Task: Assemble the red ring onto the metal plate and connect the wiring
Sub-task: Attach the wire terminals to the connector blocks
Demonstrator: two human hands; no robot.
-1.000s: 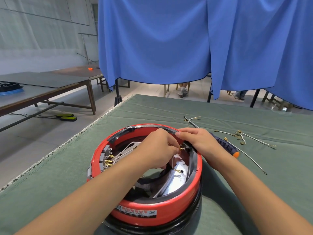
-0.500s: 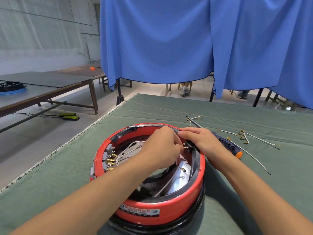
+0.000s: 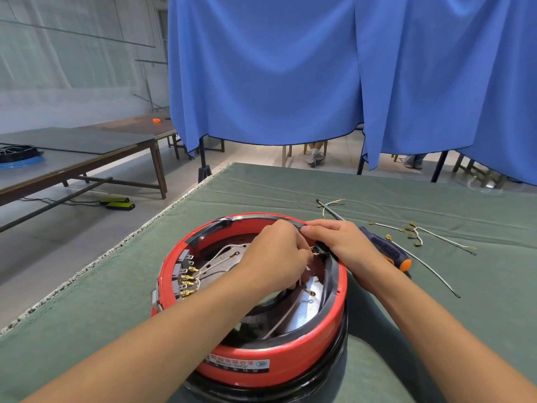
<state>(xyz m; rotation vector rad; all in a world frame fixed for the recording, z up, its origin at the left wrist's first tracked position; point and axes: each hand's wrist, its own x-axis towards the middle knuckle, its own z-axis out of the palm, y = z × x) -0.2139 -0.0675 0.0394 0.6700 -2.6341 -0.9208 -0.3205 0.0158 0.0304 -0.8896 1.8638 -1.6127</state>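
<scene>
The red ring (image 3: 261,365) already sits around the metal plate (image 3: 308,298) near the middle of the green cloth-covered table (image 3: 87,330), stacked on a black base, so the seating step looks done — what remains, by my reading, is the wiring. At about 9 o'clock inside the ring, a row of brass spade terminals (image 3: 187,282) is pushed onto the terminal block with white leads running across the plate, which suggests that side is finished. At about 2 o'clock on the rim both hands meet over a small black connector (image 3: 318,251): the left hand (image 3: 276,257) has its fingers curled inward, apparently pinching a white wire (image 3: 299,283) or its terminal near the connector, though the fingertips are hidden behind the knuckles; the right hand (image 3: 340,242) lies over the rim with its fingers curled round the connector's outer side, steadying it. A loose ring terminal (image 3: 311,292) lies on the plate at 4 o'clock, seemingly not yet fastened. Outside the ring, at 2 to 3 o'clock, a screwdriver (image 3: 389,253) with a blue-and-orange handle rests on the cloth beside several spare white leads (image 3: 436,239) with brass ends — a sign more connections may be left.
</scene>
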